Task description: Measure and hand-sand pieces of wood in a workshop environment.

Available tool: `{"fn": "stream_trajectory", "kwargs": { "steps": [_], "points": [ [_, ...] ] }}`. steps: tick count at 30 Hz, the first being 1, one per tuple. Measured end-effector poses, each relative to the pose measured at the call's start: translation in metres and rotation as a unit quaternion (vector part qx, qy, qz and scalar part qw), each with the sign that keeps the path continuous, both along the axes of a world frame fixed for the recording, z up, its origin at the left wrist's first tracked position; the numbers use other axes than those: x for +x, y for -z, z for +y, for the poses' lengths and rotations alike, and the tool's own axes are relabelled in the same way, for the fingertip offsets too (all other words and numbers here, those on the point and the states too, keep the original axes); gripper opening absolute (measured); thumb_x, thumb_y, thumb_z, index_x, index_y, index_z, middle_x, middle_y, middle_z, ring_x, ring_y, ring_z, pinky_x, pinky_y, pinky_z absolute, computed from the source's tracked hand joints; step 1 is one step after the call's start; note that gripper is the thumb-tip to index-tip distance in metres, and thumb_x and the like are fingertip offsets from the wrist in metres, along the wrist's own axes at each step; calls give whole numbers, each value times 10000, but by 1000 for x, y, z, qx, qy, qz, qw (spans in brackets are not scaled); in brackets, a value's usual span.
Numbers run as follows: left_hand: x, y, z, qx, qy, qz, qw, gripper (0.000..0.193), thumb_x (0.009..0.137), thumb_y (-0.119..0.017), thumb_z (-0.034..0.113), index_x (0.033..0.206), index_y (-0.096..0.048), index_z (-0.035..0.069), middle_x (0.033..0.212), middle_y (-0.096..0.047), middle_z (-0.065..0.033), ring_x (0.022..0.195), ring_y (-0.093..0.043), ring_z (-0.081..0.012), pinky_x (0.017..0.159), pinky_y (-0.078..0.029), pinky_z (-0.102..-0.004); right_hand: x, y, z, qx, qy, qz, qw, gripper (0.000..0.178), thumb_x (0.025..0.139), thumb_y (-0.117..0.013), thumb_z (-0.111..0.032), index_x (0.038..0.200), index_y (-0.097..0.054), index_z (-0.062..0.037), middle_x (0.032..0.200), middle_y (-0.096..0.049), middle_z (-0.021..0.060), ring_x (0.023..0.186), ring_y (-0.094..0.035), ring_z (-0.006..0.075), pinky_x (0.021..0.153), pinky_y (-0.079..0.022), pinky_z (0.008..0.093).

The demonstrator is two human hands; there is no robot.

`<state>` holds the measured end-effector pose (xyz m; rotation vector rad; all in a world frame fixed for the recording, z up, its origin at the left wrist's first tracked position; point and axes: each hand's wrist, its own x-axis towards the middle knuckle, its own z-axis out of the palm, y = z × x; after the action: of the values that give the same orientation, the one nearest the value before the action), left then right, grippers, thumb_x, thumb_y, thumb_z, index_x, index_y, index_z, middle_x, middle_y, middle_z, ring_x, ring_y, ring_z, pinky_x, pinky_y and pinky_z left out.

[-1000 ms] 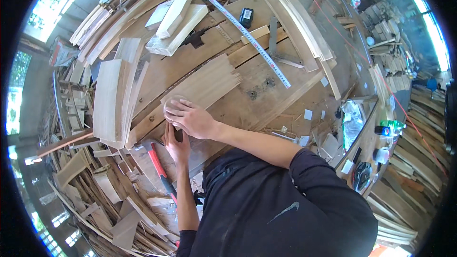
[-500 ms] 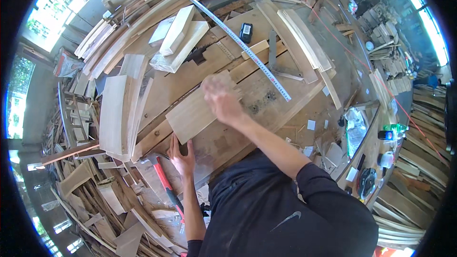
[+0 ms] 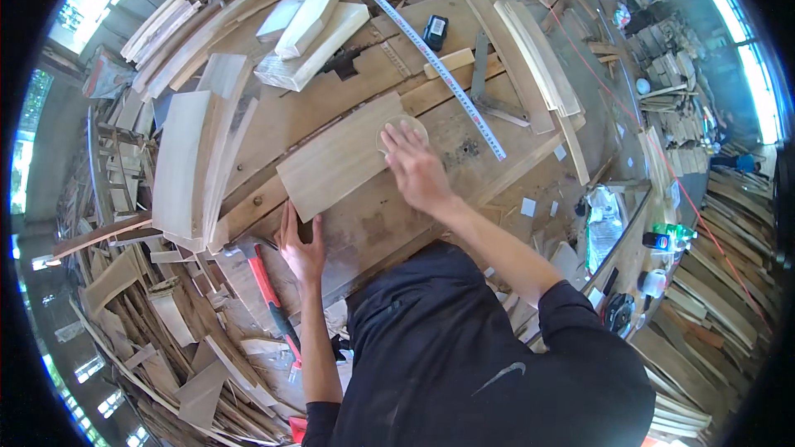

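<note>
A flat, pale wooden board (image 3: 335, 161) lies at a slant on the workbench (image 3: 364, 240). On its right end my right hand (image 3: 418, 174) presses a thin, round, pale disc (image 3: 422, 127) that looks like a sanding disc. The fingers lie flat over the disc, and its rim shows beyond their tips. My left hand (image 3: 302, 247) rests at the board's near left corner. Its thumb and fingers are apart, with the fingertips against the board's end.
A tape measure (image 3: 435, 62) stretches across the bench behind the board, near a metal square (image 3: 482, 83). Wooden blocks (image 3: 310, 45) and curved pieces (image 3: 178, 165) stand at the far side and left. A red-handled hammer (image 3: 267, 285) lies beside my left forearm.
My right hand has slid to the right along the board, and the disc under it now shows. The left hand stays at the board's corner. The whole view has shifted slightly.
</note>
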<state>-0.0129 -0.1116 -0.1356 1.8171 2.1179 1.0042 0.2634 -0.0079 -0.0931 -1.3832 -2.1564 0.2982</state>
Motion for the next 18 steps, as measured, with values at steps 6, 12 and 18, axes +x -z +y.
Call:
{"fn": "stream_trajectory", "kwargs": {
  "steps": [6,12,18],
  "points": [
    [-6,12,-2,-3,6,-1,1000,634,938,-778,233,1480,-577,-27,1464,-627,-233,1353,-613,-344,1127,-419,-453,-96,5,-50,-7,-214,6,977,540,1050,-548,-213,1552,-496,-22,1630,-466,176,1540,-387,367,1278,-297,478],
    [-5,5,-7,-42,-10,22,999,614,938,-777,220,1460,-584,-39,1466,-620,-236,1342,-612,-361,1103,-437,-466,-56,0,-40,-19,-233,20,972,540,1015,-614,-219,1530,-544,-71,1605,-512,121,1535,-406,322,1275,-295,462],
    [14,-12,3,-8,-8,5,1000,591,954,-766,255,1473,-602,26,1482,-624,-193,1371,-603,-297,1083,-426,-445,9,-8,-10,-16,-55,-61,996,498,1085,-512,-273,1541,-539,-76,1615,-504,126,1522,-423,323,1283,-263,459]
  ]
}}
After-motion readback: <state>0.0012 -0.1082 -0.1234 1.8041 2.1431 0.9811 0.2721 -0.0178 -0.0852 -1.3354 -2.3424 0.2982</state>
